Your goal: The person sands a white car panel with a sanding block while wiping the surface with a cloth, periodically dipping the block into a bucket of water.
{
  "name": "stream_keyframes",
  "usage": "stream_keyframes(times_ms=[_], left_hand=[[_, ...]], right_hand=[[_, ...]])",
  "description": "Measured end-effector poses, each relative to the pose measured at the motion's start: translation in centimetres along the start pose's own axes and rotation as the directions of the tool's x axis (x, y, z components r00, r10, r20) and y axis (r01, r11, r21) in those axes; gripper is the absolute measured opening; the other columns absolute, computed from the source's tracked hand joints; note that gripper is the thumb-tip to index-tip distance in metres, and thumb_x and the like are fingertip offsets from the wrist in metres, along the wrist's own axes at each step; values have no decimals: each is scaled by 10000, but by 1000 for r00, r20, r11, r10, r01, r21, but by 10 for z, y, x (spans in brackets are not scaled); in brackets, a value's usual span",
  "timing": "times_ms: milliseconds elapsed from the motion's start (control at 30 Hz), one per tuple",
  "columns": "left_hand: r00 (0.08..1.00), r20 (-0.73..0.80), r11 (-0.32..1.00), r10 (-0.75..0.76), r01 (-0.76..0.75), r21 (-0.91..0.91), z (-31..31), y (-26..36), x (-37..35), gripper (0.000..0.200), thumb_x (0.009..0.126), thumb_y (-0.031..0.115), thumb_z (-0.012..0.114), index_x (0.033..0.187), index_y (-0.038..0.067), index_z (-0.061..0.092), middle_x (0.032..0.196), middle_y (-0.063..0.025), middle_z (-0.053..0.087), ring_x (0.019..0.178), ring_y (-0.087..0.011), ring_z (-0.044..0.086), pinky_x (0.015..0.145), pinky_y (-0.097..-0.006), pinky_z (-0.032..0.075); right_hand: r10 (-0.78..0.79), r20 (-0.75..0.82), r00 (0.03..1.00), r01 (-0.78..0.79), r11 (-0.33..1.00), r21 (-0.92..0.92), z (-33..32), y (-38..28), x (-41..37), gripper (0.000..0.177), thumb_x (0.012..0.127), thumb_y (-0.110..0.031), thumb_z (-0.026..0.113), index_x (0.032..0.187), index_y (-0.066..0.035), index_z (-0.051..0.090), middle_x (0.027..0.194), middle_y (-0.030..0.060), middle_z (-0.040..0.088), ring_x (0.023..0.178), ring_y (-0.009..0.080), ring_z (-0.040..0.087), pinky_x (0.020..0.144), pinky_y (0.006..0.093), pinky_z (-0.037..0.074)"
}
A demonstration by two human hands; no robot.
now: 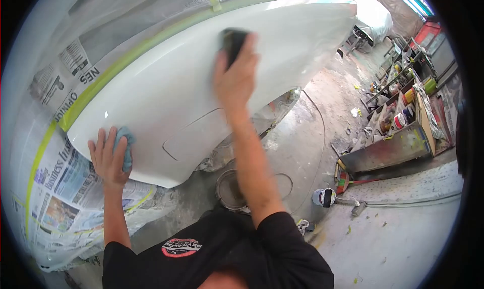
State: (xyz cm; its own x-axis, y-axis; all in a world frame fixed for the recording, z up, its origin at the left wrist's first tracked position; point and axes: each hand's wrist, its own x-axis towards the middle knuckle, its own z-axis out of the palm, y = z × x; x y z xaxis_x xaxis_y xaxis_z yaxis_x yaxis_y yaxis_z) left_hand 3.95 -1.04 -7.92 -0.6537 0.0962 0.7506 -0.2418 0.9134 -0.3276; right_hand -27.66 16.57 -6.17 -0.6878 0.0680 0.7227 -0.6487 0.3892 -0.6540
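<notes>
A white car body panel [186, 95] with a curved edge fills the middle of the view, and a flap outline is cut into its lower part. My right hand [237, 82] grips a black sanding block [234, 44] on the upper part of the panel; both are blurred by motion. At the panel's lower left end, my left hand [107, 158] rests with fingers stretched over the surface. A crumpled light-blue cloth [125, 142] is held under its thumb and palm.
Newspaper masking [65, 173] and yellow-green tape [96, 77] border the panel. A round bucket [229, 188] stands on the floor below. To the right are a white pail [323, 197], a broom [343, 182], a hose [322, 127] and a cluttered shelf [388, 150] with paint cans.
</notes>
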Motion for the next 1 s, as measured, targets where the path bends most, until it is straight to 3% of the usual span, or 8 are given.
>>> stream_keyframes(times_ms=[200,300,367,500,600,733,900,1000], left_hand=[[999,-13,999,-33,32,-33,1,1,-2,373,818,139,813,1179,164,724,1361,-134,696,1347,-391,592,1212,-572,308],[999,12,998,-43,43,-39,-3,2,-1,362,818,147,815,1168,163,723,1355,-138,700,1342,-398,594,1210,-576,309],[998,39,998,-48,49,-28,-5,3,-1,348,818,152,816,1153,160,722,1350,-143,701,1338,-404,595,1207,-580,311],[998,46,997,-42,45,-61,-6,2,-3,342,819,150,809,1147,165,713,1339,-157,704,1332,-429,593,1199,-597,311],[999,33,995,-33,36,-94,-6,-1,-5,348,822,143,801,1155,170,703,1333,-169,704,1328,-447,591,1198,-608,307],[999,46,993,-26,31,-117,-7,-2,-7,360,826,142,796,1171,174,695,1334,-178,701,1328,-461,586,1202,-612,299],[999,46,994,-15,20,-111,-4,-4,-8,395,833,149,790,1210,181,677,1360,-174,686,1321,-470,589,1208,-612,291],[999,44,991,-6,12,-130,-8,-5,-12,419,835,159,789,1234,190,665,1379,-167,675,1317,-472,591,1214,-613,282]], right_hand=[[461,-24,887,-462,884,-74,-18,71,115,792,955,-376,650,1527,70,334,1247,352,657,1124,460,685,985,480,541],[-75,-86,993,73,997,-26,2,0,5,778,951,-286,673,1571,50,342,1390,386,540,1238,452,625,992,501,532],[-227,-12,974,227,974,9,-9,-48,-61,812,926,-219,700,1586,66,322,1122,317,594,999,462,653,831,501,565],[-63,-53,997,60,997,-54,-3,21,33,791,965,-296,653,1596,25,299,1192,338,593,1037,485,648,905,523,541],[419,65,906,-421,907,19,-21,71,128,817,953,-371,634,1572,34,288,1197,336,635,1069,471,670,931,536,537],[-11,-46,999,5,992,-125,2,25,58,827,928,-325,678,1593,10,318,1141,353,619,1032,473,673,934,531,539],[-121,26,992,122,992,-30,-7,17,41,820,899,-259,704,1615,-73,351,1097,280,621,969,451,670,892,522,553],[340,78,937,-341,940,-6,-29,56,152,752,907,-352,711,1522,-10,443,1113,316,717,989,416,741,895,468,586]])
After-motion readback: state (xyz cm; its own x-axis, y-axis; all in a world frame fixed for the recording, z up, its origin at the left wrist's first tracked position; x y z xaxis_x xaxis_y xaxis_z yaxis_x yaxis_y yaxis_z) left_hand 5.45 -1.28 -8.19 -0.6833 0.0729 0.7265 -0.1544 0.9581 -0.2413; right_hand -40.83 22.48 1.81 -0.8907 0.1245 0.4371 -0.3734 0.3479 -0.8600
